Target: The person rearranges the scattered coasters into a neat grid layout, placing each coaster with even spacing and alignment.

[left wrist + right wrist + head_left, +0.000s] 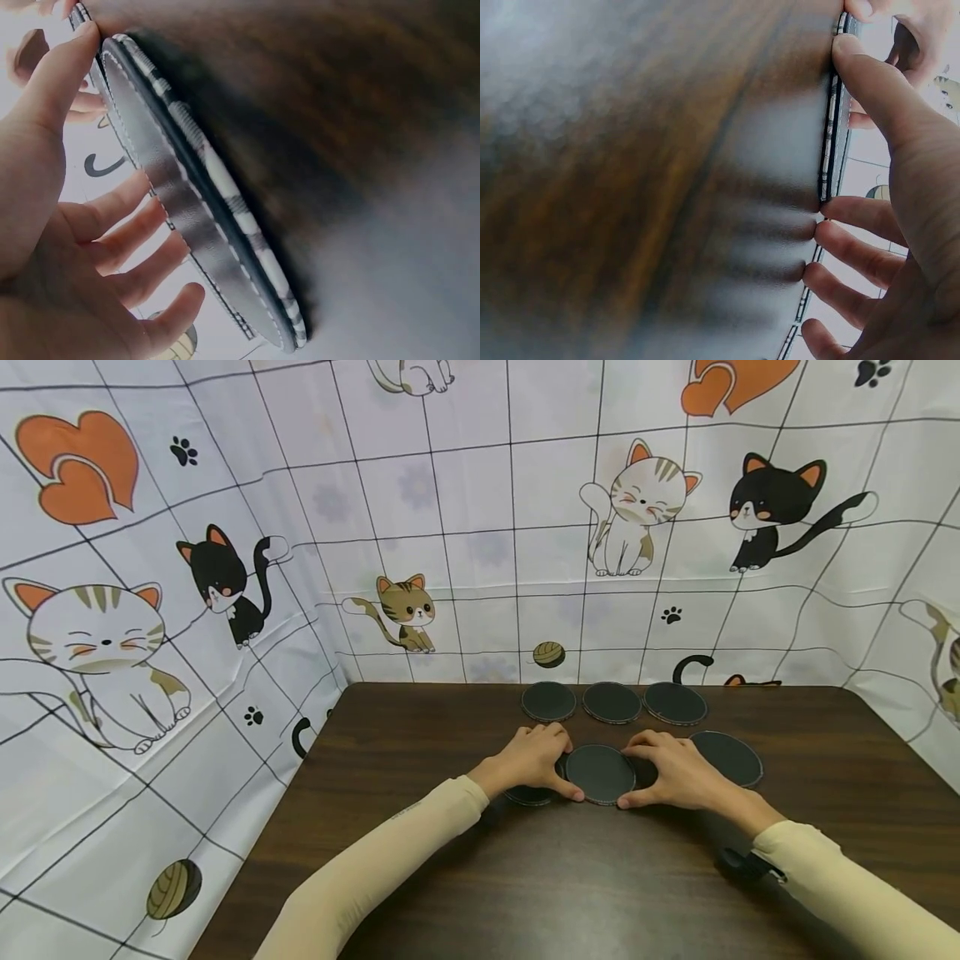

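A round dark coaster (600,774) with a stitched rim lies between my two hands. My left hand (531,757) holds its left edge, thumb in front and fingertips behind. On the opposite edge my right hand (675,770) grips it the same way. Under the left palm another coaster (528,796) is partly hidden; the left wrist view shows its dark top and black-and-white checked edge (244,214). In the right wrist view, a thin coaster edge (831,135) runs between the right thumb and forefinger.
Three more dark coasters stand in a row at the back: left (549,702), middle (612,702) and right (675,702). Right of my right hand lies another coaster (727,759). The brown wooden table (555,885) meets a cat-print curtain (472,543) behind.
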The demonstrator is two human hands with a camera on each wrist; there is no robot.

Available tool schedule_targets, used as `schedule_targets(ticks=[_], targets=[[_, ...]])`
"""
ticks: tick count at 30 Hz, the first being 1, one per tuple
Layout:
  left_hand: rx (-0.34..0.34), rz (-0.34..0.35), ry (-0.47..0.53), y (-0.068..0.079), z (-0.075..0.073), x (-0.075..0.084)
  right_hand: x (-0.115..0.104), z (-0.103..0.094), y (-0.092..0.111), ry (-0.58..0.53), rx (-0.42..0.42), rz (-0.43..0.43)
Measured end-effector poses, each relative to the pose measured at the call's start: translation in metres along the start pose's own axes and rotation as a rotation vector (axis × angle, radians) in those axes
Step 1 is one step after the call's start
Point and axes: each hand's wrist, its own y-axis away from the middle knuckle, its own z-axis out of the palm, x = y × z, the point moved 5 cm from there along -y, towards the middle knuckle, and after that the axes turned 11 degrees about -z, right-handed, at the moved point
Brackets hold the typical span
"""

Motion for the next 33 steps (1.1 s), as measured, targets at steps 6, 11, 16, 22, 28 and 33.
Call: schedule_targets(ticks=[6, 11, 16, 22, 28, 33], targets=[[-0.004, 0.005, 0.011, -0.0005, -0.0001, -0.0006, 0.0009, 0.0003, -0.0007, -0.002, -0.001, 0.014], [-0.010, -0.004, 0.016, 0.0022, -0.0013, 0.0007, 0.0015, 0.0006, -0.0013, -0.005, 0.000, 0.018], [-0.018, -0.008, 0.006, 0.0020, 0.0001, 0.0014, 0.0018, 0.0006, -0.0007, -0.006, 0.004, 0.018], [-0.009, 0.004, -0.007, 0.0007, 0.0002, 0.0026, 0.0010, -0.0005, 0.0003, 0.003, 0.006, 0.018], [-0.010, 0.011, -0.029, 0.0013, 0.0025, 0.0028, 0.0005, -0.0003, 0.0009, 0.006, 0.018, 0.008], [-0.007, 0.022, -0.050, 0.0001, 0.0035, 0.0026, 0.0002, -0.0007, -0.0003, 0.013, 0.004, 0.004]])
